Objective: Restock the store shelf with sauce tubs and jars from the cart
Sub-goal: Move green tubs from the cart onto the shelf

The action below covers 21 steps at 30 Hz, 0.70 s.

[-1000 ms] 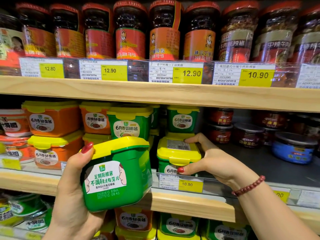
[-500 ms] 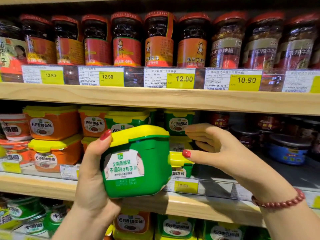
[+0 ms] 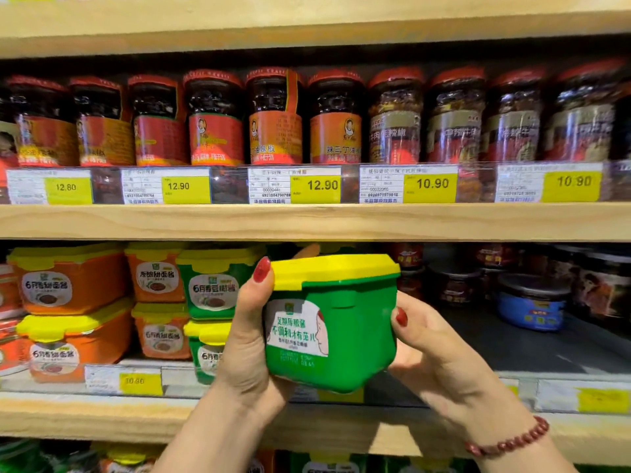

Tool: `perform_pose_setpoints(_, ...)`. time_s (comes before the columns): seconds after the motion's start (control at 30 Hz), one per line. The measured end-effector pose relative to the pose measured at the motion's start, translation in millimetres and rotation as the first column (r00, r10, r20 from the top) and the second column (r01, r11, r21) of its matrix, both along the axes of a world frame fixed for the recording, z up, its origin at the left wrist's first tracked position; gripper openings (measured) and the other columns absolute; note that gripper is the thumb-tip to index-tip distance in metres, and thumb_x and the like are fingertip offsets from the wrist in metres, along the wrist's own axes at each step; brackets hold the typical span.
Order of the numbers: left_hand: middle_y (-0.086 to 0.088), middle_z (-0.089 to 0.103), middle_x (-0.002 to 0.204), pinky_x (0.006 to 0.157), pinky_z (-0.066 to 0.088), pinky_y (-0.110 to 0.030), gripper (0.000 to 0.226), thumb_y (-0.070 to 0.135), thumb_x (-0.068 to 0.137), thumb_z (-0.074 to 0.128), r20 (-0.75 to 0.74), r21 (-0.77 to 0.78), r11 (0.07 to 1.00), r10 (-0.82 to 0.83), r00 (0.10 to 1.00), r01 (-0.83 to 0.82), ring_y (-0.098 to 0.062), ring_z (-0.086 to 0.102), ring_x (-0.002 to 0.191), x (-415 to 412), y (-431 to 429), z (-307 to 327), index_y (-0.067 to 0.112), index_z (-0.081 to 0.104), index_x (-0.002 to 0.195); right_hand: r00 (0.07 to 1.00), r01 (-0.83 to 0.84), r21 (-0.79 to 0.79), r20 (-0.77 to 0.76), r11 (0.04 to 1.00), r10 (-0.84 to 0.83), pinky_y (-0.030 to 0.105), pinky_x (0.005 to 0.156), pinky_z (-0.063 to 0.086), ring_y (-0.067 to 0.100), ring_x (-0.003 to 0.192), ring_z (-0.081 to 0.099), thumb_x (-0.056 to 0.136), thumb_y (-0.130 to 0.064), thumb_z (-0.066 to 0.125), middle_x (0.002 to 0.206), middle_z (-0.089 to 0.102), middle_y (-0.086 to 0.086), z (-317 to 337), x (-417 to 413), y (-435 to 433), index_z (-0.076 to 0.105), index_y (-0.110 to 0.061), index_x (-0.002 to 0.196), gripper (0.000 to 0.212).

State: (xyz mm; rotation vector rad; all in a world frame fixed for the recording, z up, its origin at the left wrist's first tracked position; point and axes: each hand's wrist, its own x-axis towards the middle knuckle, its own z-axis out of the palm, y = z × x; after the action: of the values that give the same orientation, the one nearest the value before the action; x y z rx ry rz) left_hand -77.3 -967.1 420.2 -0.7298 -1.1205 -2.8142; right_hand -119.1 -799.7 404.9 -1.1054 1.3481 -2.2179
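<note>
Sauce tub [image 3: 334, 322] of glossy green plastic, squarish with rounded corners and a slightly tapering body, capped by a flat yellow snap-on lid [image 3: 336, 268] whose rim overhangs the walls. A white label with green Chinese print and a cartoon face covers its near side, with faint stamped digits below. The tub is held in the air, a little tilted, in front of the wooden shelf [image 3: 102, 418], just right of the stacked green tubs [image 3: 211, 285] and orange tubs [image 3: 75, 281] that have the same yellow lids. The left hand [image 3: 246, 346] grips its left side: the thumb, nail painted red, presses the lid's near corner, while the other fingers [image 3: 307, 250] curl behind, with what looks like one tip showing above the lid. The right hand [image 3: 440, 356], a red bead bracelet [image 3: 508, 442] on its wrist, cups the lower right corner with the thumb flat against the smooth wall; its other fingers are hidden behind the tub. On the upper wooden shelf [image 3: 444, 221] stand dark glass jars [image 3: 211, 117] with red lids, behind yellow price tags [image 3: 316, 186].
</note>
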Motion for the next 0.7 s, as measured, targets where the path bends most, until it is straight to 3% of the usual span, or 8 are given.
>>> perform_pose_setpoints(0.17,-0.018,0.071,0.104,0.078,0.052,-0.06,0.081,0.05,0.026,0.09,-0.024,-0.018,0.991,0.13,0.991,-0.13,-0.035,0.069,0.093,-9,9,0,0.018,0.074,0.098,0.994,0.073,-0.034,0.083,0.997,-0.07,0.034,0.075,0.058,0.021,0.102,0.068,0.051,-0.034,0.093,0.116,0.069,0.01,-3,1,4,0.071,-0.016,0.112,0.067)
perform_pose_setpoints(0.27,-0.021,0.067,0.111,0.088,0.042,-0.069,0.088,0.053,0.029,0.09,-0.009,0.0,0.977,0.214,0.977,-0.214,-0.04,0.064,0.102,-12,14,2,0.015,0.07,0.106,0.986,0.107,-0.094,0.14,0.99,-0.093,0.038,0.076,0.059,0.023,0.101,0.069,0.039,-0.036,0.096,0.114,0.07,0.009,-5,4,1,0.074,-0.02,0.105,0.071)
perform_pose_setpoints(0.33,-0.025,0.065,0.112,0.087,0.039,-0.073,0.092,0.055,0.03,0.088,-0.013,-0.008,0.959,0.284,0.959,-0.284,-0.044,0.062,0.103,-14,16,4,0.009,0.068,0.108,0.978,0.128,-0.148,0.185,0.981,-0.1,0.038,0.071,0.06,0.022,0.096,0.071,0.032,-0.035,0.098,0.108,0.073,0.008,-6,7,-1,0.077,-0.022,0.098,0.071)
perform_pose_setpoints(0.5,-0.024,0.069,0.101,0.08,0.043,-0.073,0.082,0.061,0.03,0.085,-0.027,-0.102,0.907,0.408,0.913,-0.408,-0.044,0.065,0.095,-19,12,0,0.01,0.072,0.093,0.983,0.119,-0.194,0.163,0.974,-0.088,0.039,0.073,0.06,0.024,0.099,0.07,0.038,-0.031,0.097,0.11,0.072,0.008,-8,12,-4,0.075,-0.022,0.101,0.067)
perform_pose_setpoints(0.6,-0.018,0.071,0.092,0.083,0.048,-0.063,0.06,0.055,0.049,0.079,-0.06,-0.113,0.885,0.447,0.893,-0.451,-0.034,0.066,0.087,-18,10,0,0.011,0.071,0.089,0.98,0.161,-0.245,0.152,0.956,-0.126,0.045,0.077,0.059,0.03,0.105,0.067,0.042,-0.026,0.096,0.115,0.068,0.014,-11,11,-5,0.069,-0.017,0.114,0.077)
perform_pose_setpoints(0.7,-0.013,0.067,0.085,0.076,0.054,-0.043,0.026,0.029,0.064,0.069,-0.097,-0.094,0.84,0.527,0.844,-0.535,-0.025,0.063,0.079,-18,4,0,0.012,0.07,0.084,0.946,0.323,-0.259,0.109,0.91,-0.305,0.045,0.08,0.058,0.029,0.103,0.068,0.039,-0.028,0.095,0.111,0.07,0.015,-11,12,-5,0.063,-0.017,0.121,0.09)
